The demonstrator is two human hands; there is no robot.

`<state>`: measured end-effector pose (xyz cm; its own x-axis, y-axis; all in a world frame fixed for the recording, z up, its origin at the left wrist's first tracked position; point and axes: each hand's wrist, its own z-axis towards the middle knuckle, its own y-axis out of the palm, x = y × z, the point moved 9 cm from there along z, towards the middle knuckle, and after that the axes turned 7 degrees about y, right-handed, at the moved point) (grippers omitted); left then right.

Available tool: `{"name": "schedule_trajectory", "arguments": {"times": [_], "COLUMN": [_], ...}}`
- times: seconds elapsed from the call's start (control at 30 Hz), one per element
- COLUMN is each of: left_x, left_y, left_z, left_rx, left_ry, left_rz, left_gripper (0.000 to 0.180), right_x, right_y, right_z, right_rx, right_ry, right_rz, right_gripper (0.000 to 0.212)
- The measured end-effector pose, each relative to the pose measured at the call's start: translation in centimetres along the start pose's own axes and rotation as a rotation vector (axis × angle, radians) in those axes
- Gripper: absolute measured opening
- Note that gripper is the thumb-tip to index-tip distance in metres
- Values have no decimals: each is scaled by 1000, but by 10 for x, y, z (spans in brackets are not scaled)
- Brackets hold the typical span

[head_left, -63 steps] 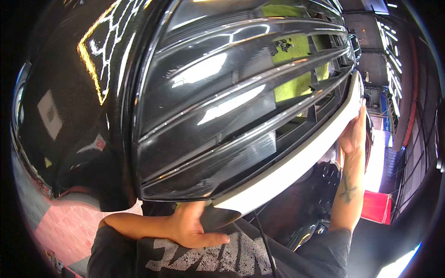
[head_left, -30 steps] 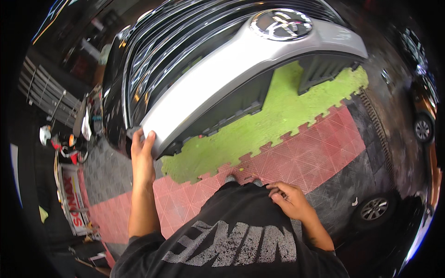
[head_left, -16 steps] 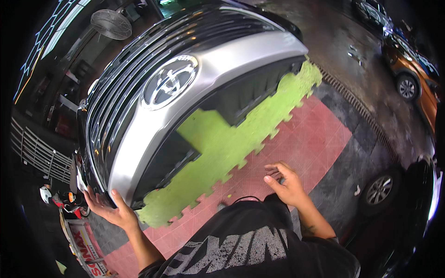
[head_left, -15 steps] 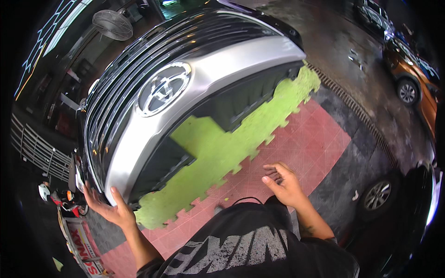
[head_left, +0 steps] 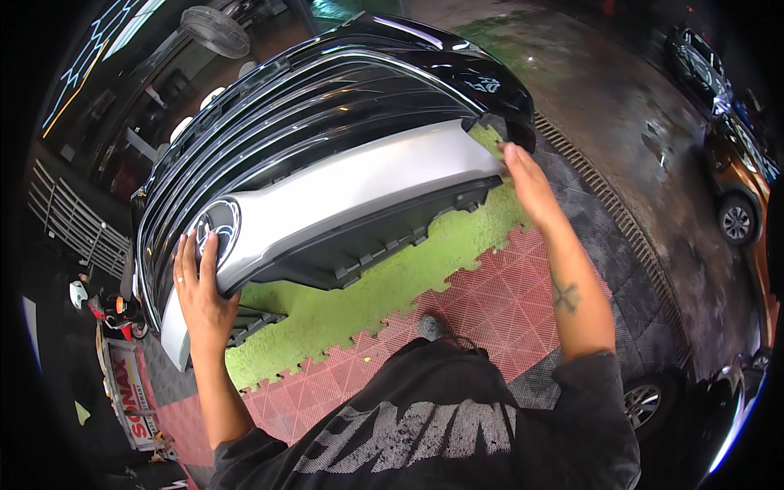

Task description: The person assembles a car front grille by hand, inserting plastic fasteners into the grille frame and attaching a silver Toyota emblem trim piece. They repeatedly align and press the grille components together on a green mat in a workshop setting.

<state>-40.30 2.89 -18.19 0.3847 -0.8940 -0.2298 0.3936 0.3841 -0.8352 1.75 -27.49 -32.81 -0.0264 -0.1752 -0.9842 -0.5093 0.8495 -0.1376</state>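
A black car front bumper with a slatted grille fills the upper middle. Along its near side runs a curved silver trim panel, with a round chrome-ringed emblem toward its left. My left hand lies over the emblem, fingers stretched out and partly covering it. At the panel's right end my right hand is held with straight fingers, its fingertips at the panel's corner. Black plastic underside shows below the silver.
Green foam mats lie under the bumper, bordered by red floor tiles. A drain grate crosses at right, near an orange car and a wheel. A fan and a metal rack stand left.
My right hand has gone from above the red tiles to the panel's right end. My left hand has moved from the left end onto the emblem. The silver panel appears shifted left against the grille.
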Motion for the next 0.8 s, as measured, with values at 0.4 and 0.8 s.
{"name": "schedule_trajectory", "arguments": {"times": [0.4, 0.8], "left_x": [-3, 48], "left_y": [11, 6], "left_z": [8, 23], "left_rx": [81, -133], "left_ry": [85, -267], "left_rz": [-167, 203], "left_gripper": [90, 88], "right_x": [-21, 9], "right_y": [16, 39], "right_z": [31, 39], "right_rx": [-368, -889], "right_ry": [-99, -231], "right_rz": [-182, 114], "right_gripper": [49, 66]}}
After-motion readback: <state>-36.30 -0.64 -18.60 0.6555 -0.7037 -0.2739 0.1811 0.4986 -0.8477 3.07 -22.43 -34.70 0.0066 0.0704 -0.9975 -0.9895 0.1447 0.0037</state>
